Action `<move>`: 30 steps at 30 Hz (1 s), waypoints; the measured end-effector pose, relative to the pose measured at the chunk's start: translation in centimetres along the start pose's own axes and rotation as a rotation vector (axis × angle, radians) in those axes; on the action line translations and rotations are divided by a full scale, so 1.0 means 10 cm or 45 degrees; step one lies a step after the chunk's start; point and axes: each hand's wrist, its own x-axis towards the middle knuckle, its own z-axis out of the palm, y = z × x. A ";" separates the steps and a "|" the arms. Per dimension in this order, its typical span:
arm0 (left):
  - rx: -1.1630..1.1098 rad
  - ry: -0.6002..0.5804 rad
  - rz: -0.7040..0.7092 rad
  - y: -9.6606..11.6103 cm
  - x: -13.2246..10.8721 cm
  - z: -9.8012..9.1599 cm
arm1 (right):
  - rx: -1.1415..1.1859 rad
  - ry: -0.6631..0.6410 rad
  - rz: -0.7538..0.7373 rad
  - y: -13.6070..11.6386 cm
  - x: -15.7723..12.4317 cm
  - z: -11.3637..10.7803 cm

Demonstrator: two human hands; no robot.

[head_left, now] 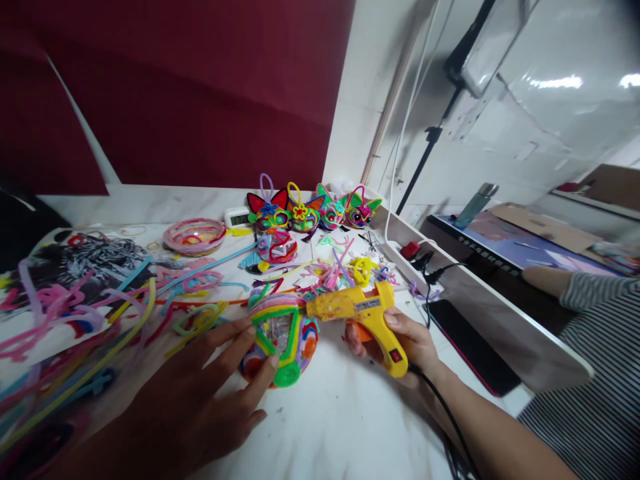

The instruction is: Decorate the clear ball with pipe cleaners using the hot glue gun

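Observation:
A colourful pipe-cleaner piece lies on the white table, with a green triangular outline, pink and yellow bands at its top and a green disc at its lower end. My left hand rests on its left side, fingers apart, fingertips touching it. My right hand is wrapped round the handle of a yellow glue gun, with fingers by the orange trigger. The gun's nozzle points left at the upper right edge of the piece. Whether glue is coming out cannot be made out.
Pipe cleaners are strewn at left. Finished cat-like heads stand at the back, near a pink bowl. A power strip and black phone are at right. The gun's cord trails forward. Another person's striped sleeve shows far right.

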 end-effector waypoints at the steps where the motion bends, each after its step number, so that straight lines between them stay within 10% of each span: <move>1: -0.006 0.004 -0.003 0.00 0.00 0.00 | 0.015 0.021 0.017 0.02 0.00 -0.02; 30: 0.085 -0.079 0.083 -0.06 -0.04 -0.04 | 0.132 0.045 0.102 0.08 -0.05 -0.13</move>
